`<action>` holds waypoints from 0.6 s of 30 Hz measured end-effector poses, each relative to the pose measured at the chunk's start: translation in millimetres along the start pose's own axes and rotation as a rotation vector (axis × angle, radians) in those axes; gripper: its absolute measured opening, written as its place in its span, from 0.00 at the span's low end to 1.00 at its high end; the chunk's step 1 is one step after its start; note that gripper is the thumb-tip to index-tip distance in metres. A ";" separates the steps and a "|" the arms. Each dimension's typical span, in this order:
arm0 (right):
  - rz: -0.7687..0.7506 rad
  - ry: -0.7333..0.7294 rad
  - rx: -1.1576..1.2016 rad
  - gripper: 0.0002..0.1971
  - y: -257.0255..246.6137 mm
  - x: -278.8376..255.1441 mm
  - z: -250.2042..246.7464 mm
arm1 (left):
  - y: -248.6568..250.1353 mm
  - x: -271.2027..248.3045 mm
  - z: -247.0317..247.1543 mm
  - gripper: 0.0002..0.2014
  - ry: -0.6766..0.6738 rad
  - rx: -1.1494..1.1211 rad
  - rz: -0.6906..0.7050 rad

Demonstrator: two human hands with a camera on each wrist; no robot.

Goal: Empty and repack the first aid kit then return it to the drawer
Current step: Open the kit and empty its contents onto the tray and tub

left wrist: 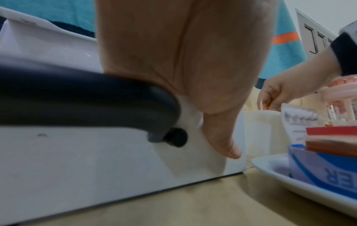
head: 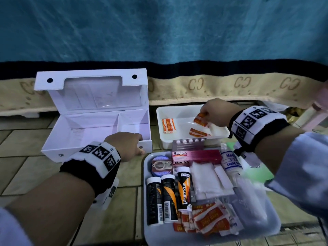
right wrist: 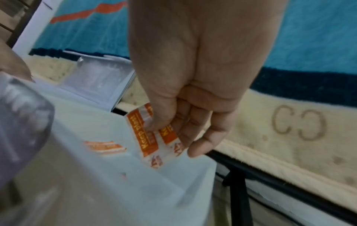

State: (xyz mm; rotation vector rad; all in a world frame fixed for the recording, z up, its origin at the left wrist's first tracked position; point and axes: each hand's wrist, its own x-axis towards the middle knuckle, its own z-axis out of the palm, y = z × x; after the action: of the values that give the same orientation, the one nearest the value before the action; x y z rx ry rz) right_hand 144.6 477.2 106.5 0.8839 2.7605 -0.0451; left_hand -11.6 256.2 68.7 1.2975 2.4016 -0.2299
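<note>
- Nearest on the right is a pale grey plastic tray (head: 148, 228) on the tan tiled floor (head: 26, 171), loaded with the kit's stuff: three black-and-orange vitamin tubes (head: 167, 198) lying side by side, a heap of orange-and-white plaster sachets (head: 207, 221), white gauze pads (head: 207, 180), a pink Bacidin carton (head: 195, 156) and a rolled crepe bandage (head: 230, 160).
- Left of the tray, the left hand (head: 126, 145) grips the near right corner of the white rectangular first aid box (head: 71, 144). Fingers go over the front wall's rim, thumb (left wrist: 226, 137) pressed flat on the outside.
- That box sits on the floor with its lid (head: 90, 89) standing up. Both inside compartments look bare.
- Just beyond the tray is a small white plastic tub (head: 220, 137) with two plaster sachets lying in it (head: 168, 126).
- The right hand (head: 215, 112) hangs over that tub, pinching a couple of the same "Keep plast" sachets (right wrist: 152, 134) between thumb and fingers.
- Far side: a beige mattress edge printed with CC marks (head: 248, 86), and a teal blanket (head: 159, 29) above it.
</note>
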 end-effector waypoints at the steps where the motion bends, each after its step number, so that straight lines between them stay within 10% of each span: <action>1: -0.004 0.040 0.029 0.08 1.4 -3.3 -3.4 | 0.2 0.1 -0.2 0.21 -0.002 0.000 -0.001; 9: -0.011 0.345 0.251 0.07 -4.4 -57.7 -39.1 | 0.3 1.0 -0.2 0.20 0.002 0.006 0.003; 14: -0.255 -0.141 0.277 0.06 -27.1 -129.5 -29.7 | 0.1 1.4 1.1 0.21 0.006 0.024 0.014; 18: -0.367 -0.265 0.173 0.06 -44.4 -155.2 14.0 | 0.7 0.7 0.7 0.22 0.000 0.028 0.017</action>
State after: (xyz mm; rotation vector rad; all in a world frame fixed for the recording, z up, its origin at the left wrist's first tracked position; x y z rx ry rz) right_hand 244.3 351.3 128.0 0.3625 2.6521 -0.4379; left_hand -11.2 256.9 67.8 1.3298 2.3939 -0.2592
